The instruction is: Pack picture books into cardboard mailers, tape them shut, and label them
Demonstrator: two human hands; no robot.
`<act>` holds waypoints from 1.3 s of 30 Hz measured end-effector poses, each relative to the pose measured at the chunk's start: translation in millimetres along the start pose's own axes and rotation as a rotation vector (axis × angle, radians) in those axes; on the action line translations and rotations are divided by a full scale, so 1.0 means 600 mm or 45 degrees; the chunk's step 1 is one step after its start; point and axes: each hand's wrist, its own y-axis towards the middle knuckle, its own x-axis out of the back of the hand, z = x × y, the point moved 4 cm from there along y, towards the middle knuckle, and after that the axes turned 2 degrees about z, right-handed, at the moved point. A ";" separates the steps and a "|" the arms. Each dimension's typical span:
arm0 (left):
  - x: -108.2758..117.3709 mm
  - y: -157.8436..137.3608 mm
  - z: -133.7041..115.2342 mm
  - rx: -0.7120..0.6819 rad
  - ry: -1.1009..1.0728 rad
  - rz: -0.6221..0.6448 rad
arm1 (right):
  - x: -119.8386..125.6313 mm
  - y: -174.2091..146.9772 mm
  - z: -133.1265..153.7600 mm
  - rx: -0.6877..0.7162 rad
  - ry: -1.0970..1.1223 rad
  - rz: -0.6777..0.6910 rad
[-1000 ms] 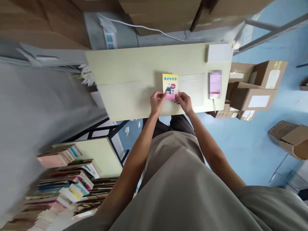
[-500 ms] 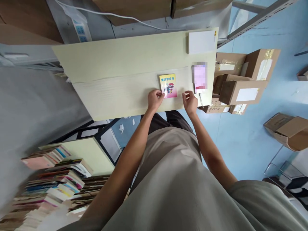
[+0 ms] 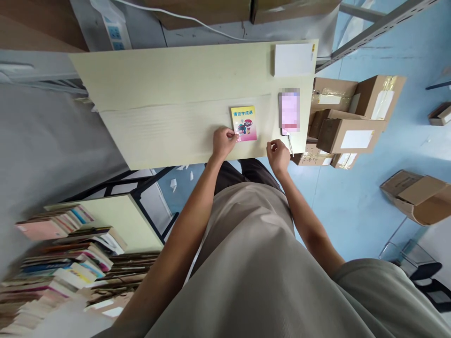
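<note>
A small booklet with a yellow-to-pink cover, Chinese title and cartoon figures lies on the pale table. My left hand is at its lower left corner, thumb and fingers closed on that edge. To the right of the booklet, by the table's near edge, my right hand hovers with its fingers curled in and nothing visible in them. It is apart from the booklet. Just beyond the right hand lies a phone with a lit, partly blurred screen and a white cable plugged into its lower end.
A white box sits at the table's far right corner. Cardboard boxes are stacked on the floor to the right, beside a metal shelf post. Stacks of books stand at lower left. An open carton lies farther right.
My right hand has drawn slightly nearer the table's near edge, its fingers more curled. The left hand stays at the booklet's corner. The whole view has shifted a little.
</note>
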 end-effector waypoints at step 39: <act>-0.055 -0.056 -0.052 -0.172 0.116 -0.325 | -0.093 0.210 0.132 0.150 0.259 0.183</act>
